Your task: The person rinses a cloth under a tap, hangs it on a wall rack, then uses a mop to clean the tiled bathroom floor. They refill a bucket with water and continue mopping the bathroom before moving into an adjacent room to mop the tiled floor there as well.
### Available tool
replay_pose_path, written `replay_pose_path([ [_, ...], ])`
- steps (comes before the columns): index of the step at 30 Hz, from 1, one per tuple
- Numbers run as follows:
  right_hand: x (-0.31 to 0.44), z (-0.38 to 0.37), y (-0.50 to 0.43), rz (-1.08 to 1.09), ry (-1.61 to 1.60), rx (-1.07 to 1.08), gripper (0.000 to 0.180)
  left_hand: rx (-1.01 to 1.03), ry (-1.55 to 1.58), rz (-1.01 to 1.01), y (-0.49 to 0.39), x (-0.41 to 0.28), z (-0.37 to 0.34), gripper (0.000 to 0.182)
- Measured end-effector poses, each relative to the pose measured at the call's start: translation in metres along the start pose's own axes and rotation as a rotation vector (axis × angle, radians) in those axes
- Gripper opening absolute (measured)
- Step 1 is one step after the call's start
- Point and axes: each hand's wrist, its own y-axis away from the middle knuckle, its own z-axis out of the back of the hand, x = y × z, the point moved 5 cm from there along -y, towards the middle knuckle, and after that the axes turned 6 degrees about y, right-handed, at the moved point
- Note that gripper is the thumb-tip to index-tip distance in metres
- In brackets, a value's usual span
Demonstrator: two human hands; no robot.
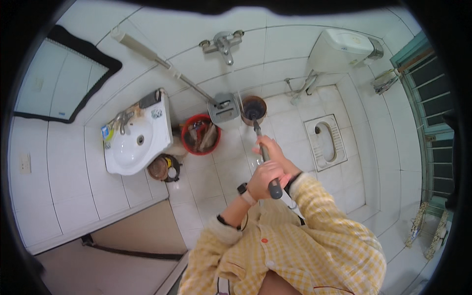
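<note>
Both hands grip the grey-and-metal handle (264,155) of a long-handled cleaning tool that looks like a mop. My left hand (263,180) wraps around it near its dark rounded end, with a watch on that wrist. Farther down the shaft, my right hand (273,150) also has its fingers around it. The shaft slants away from me into a brown bucket (247,120) on the tiled floor by the wall. Its dark head sits inside the bucket, too shadowed to make out in detail.
Left of the bucket stand a grey-topped bin (224,110) with a flat mop (191,85) leaning over it, and a red basin (185,143) of items. A washbasin (129,151) juts from the left wall. On the right, a squat toilet (326,142) is set in the floor.
</note>
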Motion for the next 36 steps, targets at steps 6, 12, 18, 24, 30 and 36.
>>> replay_pose_path([
  [6, 0.010, -0.003, -0.003, 0.374, 0.195, 0.264, 0.005, 0.063, 0.076, -0.255, -0.008, -0.032, 0.007, 0.023],
  [12, 0.018, 0.015, 0.002, 0.175, 0.037, 0.124, 0.005, 0.217, -0.037, 0.055, -0.025, -0.004, -0.009, 0.023],
  [18, 0.040, 0.015, 0.038, 0.538, 0.437, 0.024, 0.009, 0.341, 0.106, -0.163, 0.001, -0.055, -0.026, 0.023],
  [24, 0.035, -0.006, 0.009, 0.371, 0.416, 0.088, 0.021, 0.061, 0.030, -0.035, 0.007, -0.023, 0.011, 0.023],
  [30, 0.035, -0.020, 0.021, 0.218, 0.297, 0.121, 0.024, 0.124, -0.020, 0.092, 0.006, -0.045, 0.022, 0.023],
  [36, 0.037, -0.020, 0.022, 0.446, 0.549, 0.178, 0.021, 0.074, 0.066, -0.183, 0.005, -0.063, 0.022, 0.023],
])
